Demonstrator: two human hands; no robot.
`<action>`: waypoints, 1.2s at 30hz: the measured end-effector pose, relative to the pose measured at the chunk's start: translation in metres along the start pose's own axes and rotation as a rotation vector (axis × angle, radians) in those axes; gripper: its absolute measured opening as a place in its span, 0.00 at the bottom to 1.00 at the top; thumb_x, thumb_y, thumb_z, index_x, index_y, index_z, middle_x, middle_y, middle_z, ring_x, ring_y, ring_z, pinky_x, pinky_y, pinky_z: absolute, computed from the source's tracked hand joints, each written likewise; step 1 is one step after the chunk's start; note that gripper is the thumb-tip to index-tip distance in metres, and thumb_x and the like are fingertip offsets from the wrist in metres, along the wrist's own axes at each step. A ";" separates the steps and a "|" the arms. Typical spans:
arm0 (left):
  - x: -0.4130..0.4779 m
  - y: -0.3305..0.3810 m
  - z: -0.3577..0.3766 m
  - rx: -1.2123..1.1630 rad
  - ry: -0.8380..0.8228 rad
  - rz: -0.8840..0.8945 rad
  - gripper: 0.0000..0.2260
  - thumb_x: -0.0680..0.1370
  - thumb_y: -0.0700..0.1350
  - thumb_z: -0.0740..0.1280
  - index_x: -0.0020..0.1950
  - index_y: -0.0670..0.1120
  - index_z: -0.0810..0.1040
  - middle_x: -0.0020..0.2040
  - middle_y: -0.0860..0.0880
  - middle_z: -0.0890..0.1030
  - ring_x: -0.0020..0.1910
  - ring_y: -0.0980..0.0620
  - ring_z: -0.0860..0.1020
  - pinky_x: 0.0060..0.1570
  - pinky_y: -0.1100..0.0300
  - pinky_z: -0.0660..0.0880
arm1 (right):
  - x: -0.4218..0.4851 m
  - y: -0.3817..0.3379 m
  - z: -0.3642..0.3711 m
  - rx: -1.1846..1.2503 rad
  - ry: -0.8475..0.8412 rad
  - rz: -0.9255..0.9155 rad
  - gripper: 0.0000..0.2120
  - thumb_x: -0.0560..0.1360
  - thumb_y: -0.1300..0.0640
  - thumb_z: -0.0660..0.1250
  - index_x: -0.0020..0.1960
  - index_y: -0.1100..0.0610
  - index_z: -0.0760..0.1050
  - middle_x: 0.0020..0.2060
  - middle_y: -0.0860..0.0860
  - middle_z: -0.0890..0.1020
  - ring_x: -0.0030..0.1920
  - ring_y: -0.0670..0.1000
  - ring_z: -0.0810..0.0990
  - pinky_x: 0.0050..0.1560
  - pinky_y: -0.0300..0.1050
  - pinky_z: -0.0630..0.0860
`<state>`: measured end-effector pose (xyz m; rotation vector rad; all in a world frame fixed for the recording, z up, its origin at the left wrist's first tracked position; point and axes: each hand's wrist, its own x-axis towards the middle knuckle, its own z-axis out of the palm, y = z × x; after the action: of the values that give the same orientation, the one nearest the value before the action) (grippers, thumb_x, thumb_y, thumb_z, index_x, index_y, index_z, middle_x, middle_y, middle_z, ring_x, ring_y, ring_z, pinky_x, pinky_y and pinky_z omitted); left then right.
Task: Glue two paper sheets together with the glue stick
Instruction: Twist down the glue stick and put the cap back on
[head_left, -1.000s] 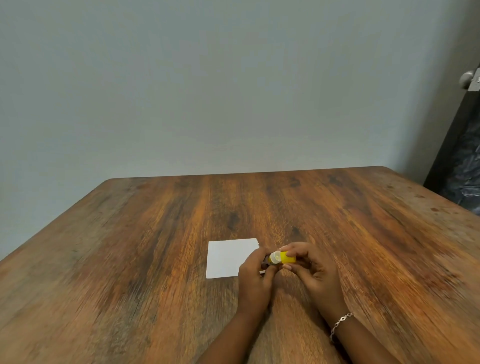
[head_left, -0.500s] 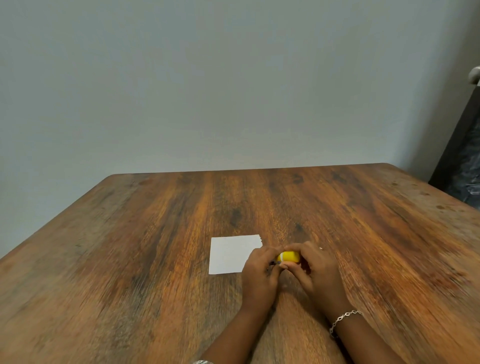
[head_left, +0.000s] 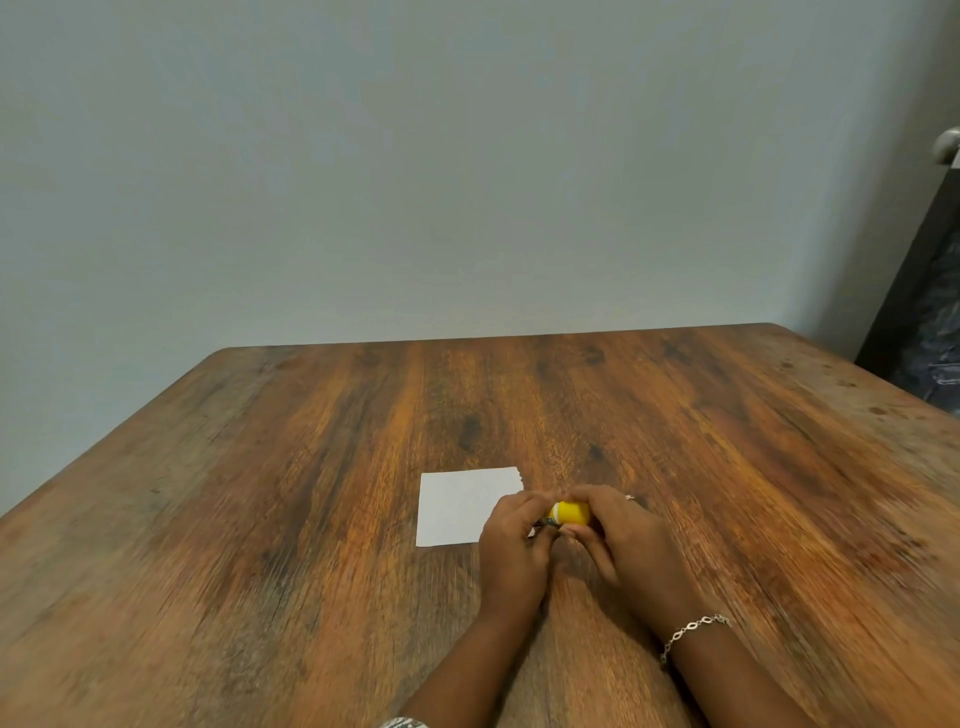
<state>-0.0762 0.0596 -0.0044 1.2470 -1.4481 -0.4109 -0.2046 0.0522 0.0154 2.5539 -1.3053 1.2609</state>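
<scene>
A small white paper sheet (head_left: 457, 506) lies flat on the wooden table (head_left: 260, 519), just left of my hands. Whether it is one sheet or two stacked I cannot tell. A yellow glue stick (head_left: 570, 513) lies sideways between my hands, a little above the table. My left hand (head_left: 511, 551) grips its left end, which is mostly hidden by the fingers. My right hand (head_left: 618, 540) is closed on the yellow part. My left hand covers the paper's lower right corner.
A plain grey wall rises right behind the table's far edge. At the far right stands a dark door or cabinet (head_left: 919, 291) with a metal knob (head_left: 946, 145). A bracelet (head_left: 693, 629) sits on my right wrist.
The two hands have drawn closer on the glue stick, so the pale end seen a second ago is now mostly covered. The camera view has shifted slightly.
</scene>
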 end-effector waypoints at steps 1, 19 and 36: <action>0.000 0.000 -0.001 -0.008 -0.008 -0.001 0.12 0.72 0.34 0.68 0.51 0.48 0.81 0.47 0.54 0.81 0.48 0.59 0.76 0.48 0.70 0.71 | 0.000 0.000 0.000 0.022 -0.020 -0.013 0.10 0.73 0.49 0.59 0.53 0.49 0.71 0.42 0.46 0.82 0.43 0.41 0.74 0.45 0.31 0.68; -0.004 0.007 -0.001 0.098 -0.058 0.071 0.10 0.74 0.39 0.67 0.55 0.45 0.80 0.50 0.48 0.82 0.49 0.58 0.74 0.49 0.74 0.68 | -0.002 0.003 0.000 -0.244 0.040 0.034 0.24 0.77 0.38 0.46 0.40 0.51 0.73 0.31 0.47 0.80 0.28 0.46 0.77 0.28 0.34 0.66; -0.003 0.004 0.000 0.053 -0.001 0.051 0.08 0.73 0.40 0.69 0.51 0.48 0.81 0.46 0.53 0.81 0.45 0.61 0.76 0.46 0.67 0.74 | -0.003 0.000 0.004 0.027 0.006 0.109 0.13 0.74 0.44 0.55 0.52 0.47 0.73 0.42 0.41 0.79 0.39 0.38 0.73 0.38 0.26 0.67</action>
<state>-0.0785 0.0631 -0.0028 1.2487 -1.4974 -0.3409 -0.2030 0.0528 0.0106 2.5264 -1.4551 1.3110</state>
